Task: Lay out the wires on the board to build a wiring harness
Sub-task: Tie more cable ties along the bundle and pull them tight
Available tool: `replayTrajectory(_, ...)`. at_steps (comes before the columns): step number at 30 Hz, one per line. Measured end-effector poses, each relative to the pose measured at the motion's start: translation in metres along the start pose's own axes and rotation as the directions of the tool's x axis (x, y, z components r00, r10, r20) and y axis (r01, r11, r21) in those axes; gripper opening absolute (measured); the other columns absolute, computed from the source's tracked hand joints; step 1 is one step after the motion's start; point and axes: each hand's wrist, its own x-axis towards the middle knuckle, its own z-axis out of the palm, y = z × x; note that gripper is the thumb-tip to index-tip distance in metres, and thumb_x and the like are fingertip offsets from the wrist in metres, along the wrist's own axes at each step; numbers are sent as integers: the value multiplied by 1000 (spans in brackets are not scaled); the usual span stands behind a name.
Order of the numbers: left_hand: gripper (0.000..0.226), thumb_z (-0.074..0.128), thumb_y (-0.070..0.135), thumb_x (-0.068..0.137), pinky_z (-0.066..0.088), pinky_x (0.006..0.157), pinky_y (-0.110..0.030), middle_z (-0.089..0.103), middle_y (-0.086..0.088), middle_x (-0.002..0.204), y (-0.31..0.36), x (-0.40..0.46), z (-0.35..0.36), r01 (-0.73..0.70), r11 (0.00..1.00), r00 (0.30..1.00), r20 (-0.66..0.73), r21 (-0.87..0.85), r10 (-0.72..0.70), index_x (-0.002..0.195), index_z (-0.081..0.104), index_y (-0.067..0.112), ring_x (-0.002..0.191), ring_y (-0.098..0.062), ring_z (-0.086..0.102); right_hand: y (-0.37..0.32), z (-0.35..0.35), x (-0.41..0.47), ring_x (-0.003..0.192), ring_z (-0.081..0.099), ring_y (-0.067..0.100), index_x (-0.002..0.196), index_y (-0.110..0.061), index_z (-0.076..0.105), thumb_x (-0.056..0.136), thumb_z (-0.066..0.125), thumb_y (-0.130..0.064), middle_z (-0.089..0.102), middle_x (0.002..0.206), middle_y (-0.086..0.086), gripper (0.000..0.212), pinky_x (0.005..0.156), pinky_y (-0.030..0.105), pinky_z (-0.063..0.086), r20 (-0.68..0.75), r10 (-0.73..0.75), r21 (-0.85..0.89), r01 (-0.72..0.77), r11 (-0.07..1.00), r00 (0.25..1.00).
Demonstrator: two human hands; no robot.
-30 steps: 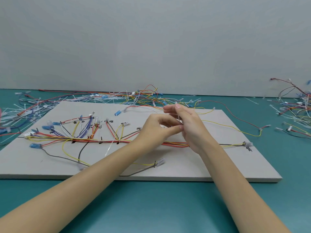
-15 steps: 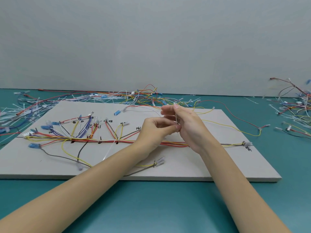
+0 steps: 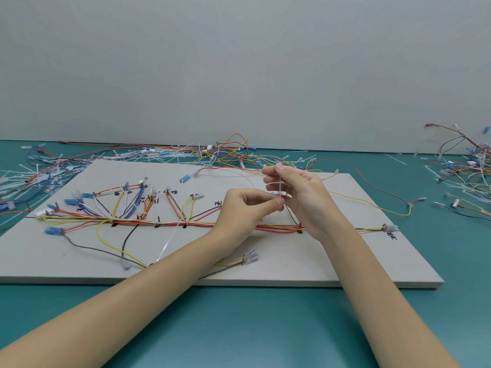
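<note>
I am seeing two hands over one grey board [image 3: 345, 261] on the teal counter [image 3: 239, 328]. My left hand [image 3: 247, 208] is pinching the lower end of a thin white cable tie [image 3: 280, 185]; my right hand [image 3: 297, 192] is pinching its upper end, holding it upright between them. The wire bundle [image 3: 170, 223] is lying on the board just below both hands. Loose wires [image 3: 462, 166] are lying well off to the right.

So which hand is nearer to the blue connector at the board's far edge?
Left. The left hand is nearer the blue connector at the board edge; the right hand lies farther right.
</note>
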Motion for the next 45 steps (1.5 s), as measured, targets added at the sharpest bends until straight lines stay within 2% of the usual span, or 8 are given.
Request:
replayTrajectory(4, 9, 78, 9, 77, 48, 65, -12, 74, 0, 75, 0, -2, 2, -21, 1000, 1000, -2, -8, 21, 86, 76, 6, 70, -4, 66, 1, 2, 0, 76, 60, 10, 88, -18, 77, 99, 51, -24, 67, 78, -3, 29, 67, 22, 50, -40, -26, -28, 25, 999, 999)
replayTrajectory(9, 6, 80, 8, 76, 46, 61, -11, 72, 3, 69, -1, -1, 1, -30, 1000, 999, -21, -8, 29, 78, 75, 11, 63, -2, 62, 3, 5, 1, 75, 59, 12, 92, -17, 77, 98, 52, -22, 65, 74, -2, 27, 66, 21, 50, -72, -47, -31, 44, 999, 996)
replayTrajectory(19, 3, 75, 6, 80, 45, 61, -10, 73, 1, 69, -1, -1, 1, -26, 1000, 1000, -16, 6, 26, 82, 76, 8, 65, -3, 65, 4, 4, 2, 71, 57, 10, 95, -14, 77, 96, 56, -23, 64, 72, -4, 23, 59, 19, 47, -90, -51, -23, 49, 999, 995)
replayTrajectory(27, 6, 74, 16, 82, 46, 59, -15, 72, -1, 69, -2, 1, -2, -6, 999, 1000, -23, 36, 7, 78, 77, 12, 64, -4, 60, 5, -4, 5, 68, 58, 11, 100, -11, 74, 100, 51, -25, 66, 76, -1, 27, 60, 21, 48, -105, -44, 7, 45, 999, 993)
replayTrajectory(32, 8, 71, 13, 84, 44, 57, -12, 71, 3, 65, -2, 2, -3, 9, 999, 1000, -23, 44, -8, 77, 75, 11, 58, 0, 57, 2, -12, 6, 63, 53, 8, 98, -15, 76, 97, 56, -27, 66, 77, -3, 24, 51, 21, 36, -93, -13, -18, 12, 1000, 996)
replayTrajectory(35, 8, 71, 13, 84, 43, 57, -11, 71, 3, 65, -2, 2, -3, 11, 999, 1000, -20, 46, -10, 78, 74, 11, 58, 1, 57, 3, -14, 7, 56, 49, 9, 100, -8, 76, 94, 62, -24, 63, 74, -2, 22, 47, 20, 31, -183, -3, 6, 4, 1000, 983)
replayTrajectory(38, 7, 71, 13, 85, 44, 57, -12, 71, 2, 67, -3, 3, -3, 10, 999, 1000, -25, 41, -9, 79, 74, 9, 59, 0, 58, 4, -13, 7, 55, 50, 9, 102, -3, 74, 94, 62, -20, 61, 74, 0, 22, 45, 19, 34, -243, -9, 47, 21, 999, 970)
replayTrajectory(45, 7, 72, 16, 85, 46, 61, -14, 72, 0, 69, -7, 4, -3, -9, 995, 1000, -12, 101, 10, 78, 74, 15, 66, -4, 63, 2, -18, 9, 52, 59, 12, 102, -1, 71, 97, 57, -17, 64, 75, 6, 22, 43, 19, 42, -204, -8, 15, 11, 1000, 979)
